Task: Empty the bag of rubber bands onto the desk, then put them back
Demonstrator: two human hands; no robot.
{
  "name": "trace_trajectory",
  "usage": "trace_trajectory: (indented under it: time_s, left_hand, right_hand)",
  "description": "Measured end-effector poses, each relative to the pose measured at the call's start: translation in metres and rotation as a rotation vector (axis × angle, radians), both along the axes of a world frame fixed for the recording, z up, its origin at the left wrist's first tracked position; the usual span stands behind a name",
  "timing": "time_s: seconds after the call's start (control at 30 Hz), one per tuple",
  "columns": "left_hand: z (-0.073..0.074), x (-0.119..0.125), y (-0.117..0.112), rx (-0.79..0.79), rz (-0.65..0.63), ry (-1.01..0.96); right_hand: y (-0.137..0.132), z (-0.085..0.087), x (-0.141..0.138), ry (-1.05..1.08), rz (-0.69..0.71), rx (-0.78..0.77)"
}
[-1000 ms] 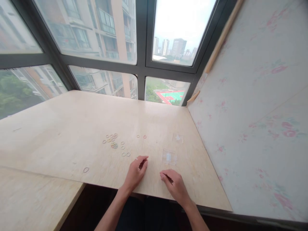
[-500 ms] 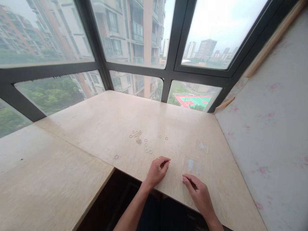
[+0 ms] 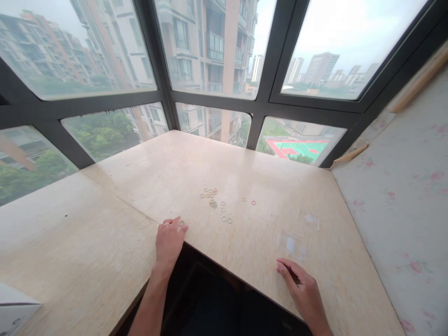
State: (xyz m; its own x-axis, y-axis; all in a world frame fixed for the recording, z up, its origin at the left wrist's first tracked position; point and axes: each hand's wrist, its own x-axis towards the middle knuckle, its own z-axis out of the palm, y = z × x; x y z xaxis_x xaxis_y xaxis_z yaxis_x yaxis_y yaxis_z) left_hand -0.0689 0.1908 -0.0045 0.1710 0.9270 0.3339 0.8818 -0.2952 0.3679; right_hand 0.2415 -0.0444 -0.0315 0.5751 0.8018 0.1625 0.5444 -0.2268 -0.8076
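Note:
My left hand (image 3: 171, 242) is low over the pale countertop (image 3: 224, 163), thumb and forefinger apart on either side of a small thin ring (image 3: 181, 224) near the inner corner. To the right, my right hand (image 3: 304, 285) has its thumb and fingertips pressed together; whatever is between them is too small to see. Several thin coloured rings, perhaps small rubber bands, form a loose cluster (image 3: 213, 204) in the middle. A yellow ring (image 3: 244, 199) and a red ring (image 3: 254, 203) lie apart from it, to the right.
Two clear plastic pieces, a nearer one (image 3: 292, 244) and a farther one (image 3: 309, 219), lie beyond my right hand. A white box (image 3: 16, 310) shows at the lower left. Windows (image 3: 213, 121) line the far side; a flowered wall (image 3: 395, 224) bounds the right.
My left hand has moved left from near the middle to the lone ring, its fingers parting. My right hand stays pinched. The view has turned slightly left, bringing the white box in.

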Motion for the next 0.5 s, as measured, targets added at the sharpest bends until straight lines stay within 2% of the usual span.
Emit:
trace_trajectory:
  time_s: [0.13,0.23,0.33,0.4,0.5]
  left_hand:
    - [0.011,0.000,0.012,-0.244,0.079,0.027]
    - [0.017,0.009,0.014,-0.305,0.126,0.092]
    - [0.017,0.014,0.019,-0.322,0.111,0.128]
    - [0.015,0.018,0.024,-0.315,0.087,0.064]
    - [0.012,0.032,0.035,-0.281,-0.019,-0.166]
  right_hand:
    - [-0.002,0.001,0.001,0.016,0.008,-0.011]
    - [-0.002,0.003,-0.001,0.015,0.000,-0.011]
    - [-0.001,0.006,-0.002,0.008,0.002,-0.004]
    - [0.000,0.006,-0.003,0.011,0.007,-0.001]
    - [0.000,0.004,-0.003,0.024,-0.001,-0.002]
